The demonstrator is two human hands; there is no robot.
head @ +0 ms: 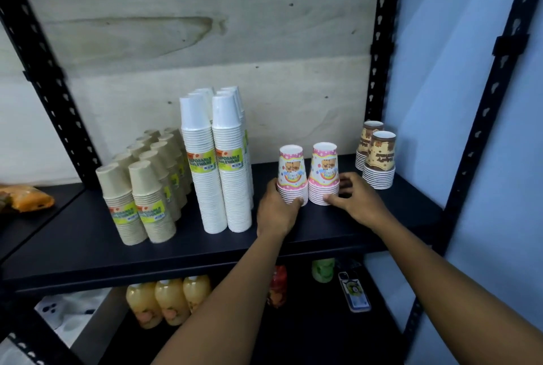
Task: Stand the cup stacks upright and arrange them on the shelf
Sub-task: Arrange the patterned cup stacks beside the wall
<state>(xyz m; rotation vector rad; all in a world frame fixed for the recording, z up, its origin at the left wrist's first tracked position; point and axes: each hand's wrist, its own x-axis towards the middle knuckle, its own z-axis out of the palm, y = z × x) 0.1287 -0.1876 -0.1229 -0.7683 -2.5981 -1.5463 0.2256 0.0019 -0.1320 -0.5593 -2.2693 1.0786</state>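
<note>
I see two short pink cup stacks standing upright, mouths down, side by side and nearly touching, at the middle right of a black shelf [176, 244]. My left hand [276, 209] wraps the base of the left pink stack [291, 175]. My right hand [357, 198] curls round the base of the right pink stack [324, 173], thumb in front. Both stacks sit directly ahead of the hands, long axes vertical, each hand equally near its own stack.

To the left stand tall white stacks [217, 159], then rows of tan stacks [141, 188]. Two brown printed stacks [377, 159] sit in the back right corner. Every stack I can see is upright, so I judge only the final lining-up remains. The shelf below holds juice bottles [169, 300] and a phone [354, 291].
</note>
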